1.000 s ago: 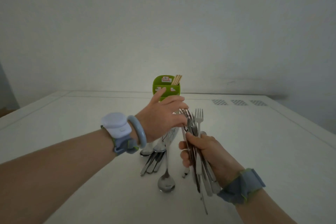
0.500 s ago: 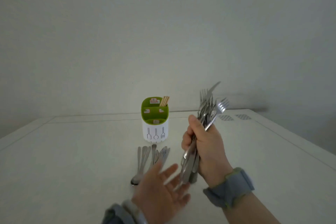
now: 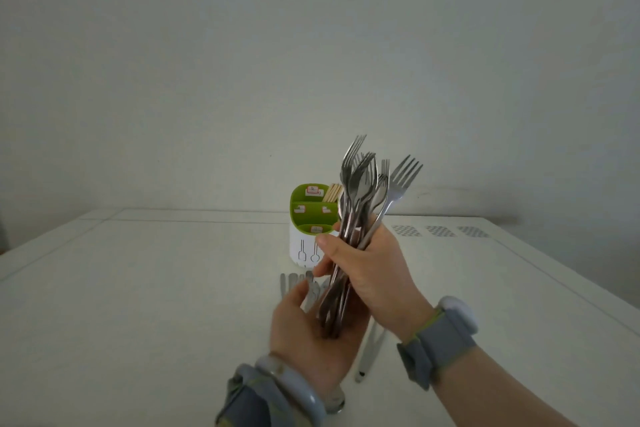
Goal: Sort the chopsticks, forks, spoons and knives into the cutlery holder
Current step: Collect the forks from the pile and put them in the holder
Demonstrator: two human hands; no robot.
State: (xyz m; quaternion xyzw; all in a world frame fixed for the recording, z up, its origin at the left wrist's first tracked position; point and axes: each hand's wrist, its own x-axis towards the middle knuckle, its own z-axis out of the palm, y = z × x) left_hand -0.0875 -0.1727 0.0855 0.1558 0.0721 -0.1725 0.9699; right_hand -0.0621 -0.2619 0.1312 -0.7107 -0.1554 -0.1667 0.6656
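Forks (image 3: 363,191): bundle, tines up, clamped in right hand (image 3: 370,270) just before the holder (image 3: 311,218). Left hand (image 3: 311,333) flat, fingers apart, under the handle ends, squaring them. Chopsticks (image 3: 333,192) in holder's rear slot. Next, likely: lower bundle into one slot.

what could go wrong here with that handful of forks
The right hand grips a fanned bunch of forks, handle ends resting on the open left palm; one could slide out onto the table. The holder stands close behind, so swinging the bunch might tip it. Its slots look narrow: pushed in together, the forks may jam or land in the wrong compartment.
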